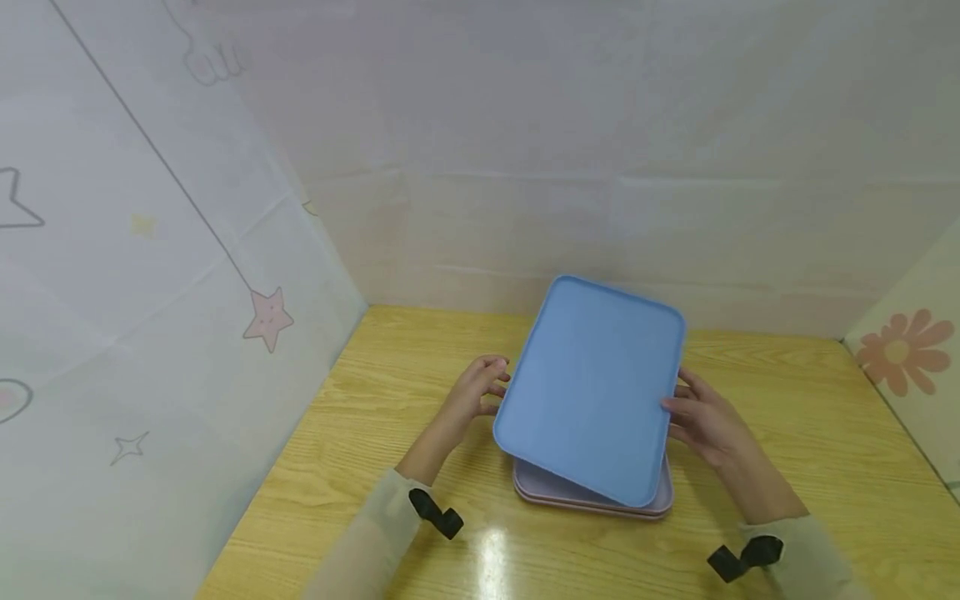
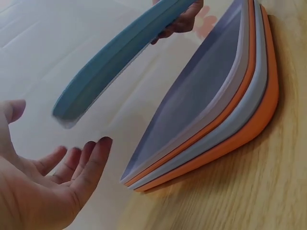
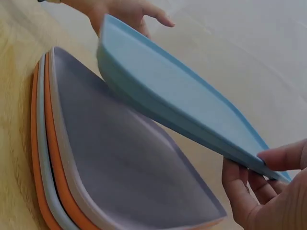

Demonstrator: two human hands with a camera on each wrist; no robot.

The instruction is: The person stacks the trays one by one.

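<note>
A blue rectangular tray is held up at a tilt, turned over a stack of trays. My right hand pinches its right edge, thumb on top and fingers underneath, as the right wrist view shows. Beside the tray's left edge is my left hand; in the left wrist view a gap parts its spread fingers from the blue tray. Below lies the stack, topped by a greyish-purple tray, with orange and pale grey-blue rims under it.
The stack rests on a wood-grain table. A pale cloth wall rises behind the table. Printed side walls stand at the left, with a pink star, and at the right, with an orange flower. Black wrist cameras sit on both sleeves.
</note>
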